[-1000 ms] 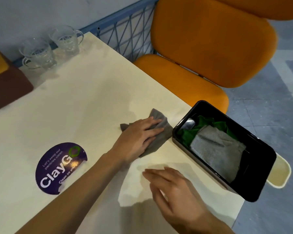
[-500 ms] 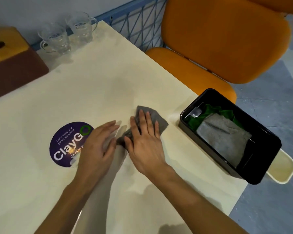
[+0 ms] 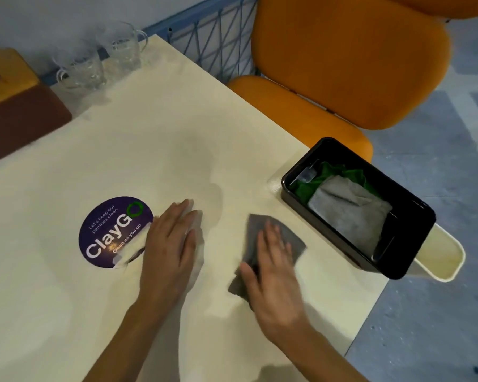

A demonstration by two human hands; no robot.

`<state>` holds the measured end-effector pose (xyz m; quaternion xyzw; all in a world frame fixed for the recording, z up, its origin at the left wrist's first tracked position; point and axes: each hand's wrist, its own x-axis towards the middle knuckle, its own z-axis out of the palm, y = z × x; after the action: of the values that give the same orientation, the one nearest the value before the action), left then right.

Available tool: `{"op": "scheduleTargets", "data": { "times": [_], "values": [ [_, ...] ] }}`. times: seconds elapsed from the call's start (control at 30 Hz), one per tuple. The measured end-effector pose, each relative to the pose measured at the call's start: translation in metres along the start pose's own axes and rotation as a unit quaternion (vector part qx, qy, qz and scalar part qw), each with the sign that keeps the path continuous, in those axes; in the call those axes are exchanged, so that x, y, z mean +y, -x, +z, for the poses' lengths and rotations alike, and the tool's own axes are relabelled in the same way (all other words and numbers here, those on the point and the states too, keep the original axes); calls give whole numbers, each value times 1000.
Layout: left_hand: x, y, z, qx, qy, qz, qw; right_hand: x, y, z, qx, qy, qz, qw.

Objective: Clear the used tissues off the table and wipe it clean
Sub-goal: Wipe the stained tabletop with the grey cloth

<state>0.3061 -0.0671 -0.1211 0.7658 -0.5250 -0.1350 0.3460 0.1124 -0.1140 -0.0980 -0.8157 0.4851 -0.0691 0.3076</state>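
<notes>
**Item: wiping in progress, corner of a cream surface (image 3: 138, 139)**

- **Left hand (image 3: 169, 252):** lies flat, palm down, fingers straight and together. It holds nothing. Its outer edge lies over the rim of a round purple sticker (image 3: 108, 232).
- **Right hand (image 3: 273, 274):** lies flat with fingers extended, pressing down on a grey cloth (image 3: 293, 238). It is blurred.
- **Grey cloth:** lies on the surface between the left hand and a black box (image 3: 414, 244), touching neither.
- **Used tissues:** none plainly seen. A pale patch at the sticker's lower edge could be tissue, a torn spot or glare; I cannot tell which.
- **Black box:** sits at the corner and overhangs the edge. It holds a green cloth (image 3: 329, 172) and a folded grey rag (image 3: 351, 213). A cream tray (image 3: 450, 257) shows beyond it.
- **Far end:** two glass mugs (image 3: 80, 70) stand there, and an orange chair (image 3: 342, 64) is alongside.

**Risks (judged):**
- A wide stroke to the right could knock the overhanging box off the corner.
- The cloth is pinned only by the palm, so it may bunch or slip out.
- Rubbing across the sticker's rim could lift it.
- A long push towards the far end could reach the mugs.

**Legible writing (sticker):** "ClayGo", "Let's keep our pantries clean" and "Clean as you go".
</notes>
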Motion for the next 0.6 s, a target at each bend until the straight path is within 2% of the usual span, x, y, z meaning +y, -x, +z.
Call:
{"op": "scheduleTargets", "data": {
  "times": [0.1,0.23,0.47,0.6],
  "values": [
    [4,0,0,22,-7,1,1000,-41,-57,25,38,23,-5,999],
    [2,4,1,27,-1,-4,1000,-67,-93,40,28,61,-13,998],
    [8,4,2,14,-18,7,1000,29,3,12,37,129,-48,990],
    [3,1,4,7,-38,24,999,83,69,-17,8,172,-3,985]
  ]
}}
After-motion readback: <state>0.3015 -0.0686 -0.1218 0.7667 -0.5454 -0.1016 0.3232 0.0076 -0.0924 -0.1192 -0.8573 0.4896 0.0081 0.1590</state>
